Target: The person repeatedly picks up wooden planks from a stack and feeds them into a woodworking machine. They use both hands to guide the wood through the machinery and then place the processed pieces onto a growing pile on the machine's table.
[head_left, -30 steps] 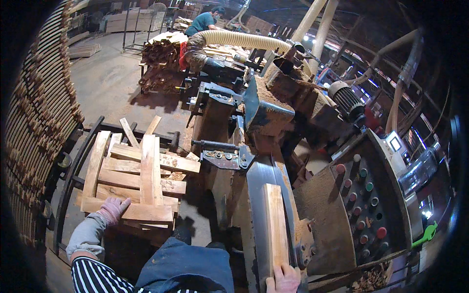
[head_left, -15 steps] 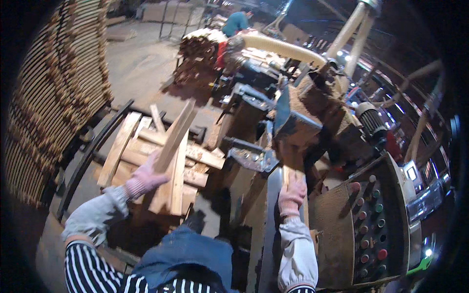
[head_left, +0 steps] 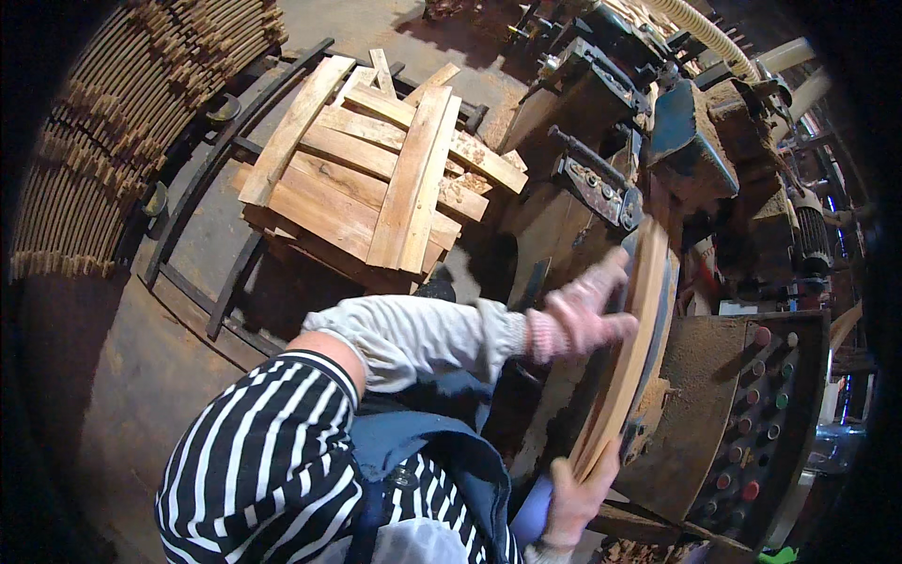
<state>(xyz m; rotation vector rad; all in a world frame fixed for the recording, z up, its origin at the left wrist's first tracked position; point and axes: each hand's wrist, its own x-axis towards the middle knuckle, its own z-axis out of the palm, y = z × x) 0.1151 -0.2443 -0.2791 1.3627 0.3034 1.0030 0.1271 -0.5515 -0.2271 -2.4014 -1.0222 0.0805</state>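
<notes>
A long, narrow wooden board (head_left: 628,371) slants along the bed of the woodworking machine (head_left: 665,329), its far end near the blue machine housing (head_left: 693,132). My right hand (head_left: 584,493) grips the board's near end, thumb on the left side. Beside the board's left edge, farther up, is my left hand (head_left: 583,310) in a pinkish knit glove. Its fingers are spread, with the thumb reaching to the wood; slight blur hides whether it touches.
To the left, a stack of loose boards (head_left: 348,188) rests on a dark metal frame (head_left: 178,197). Many thin slats (head_left: 141,122) are piled at the far left. A sawdust-covered control panel (head_left: 752,423) with coloured buttons stands at the right.
My view has turned, shifting the scene. My left hand has swung right from above the board stack to the machine, its fingers now spread. My right hand is now at a board's near end.
</notes>
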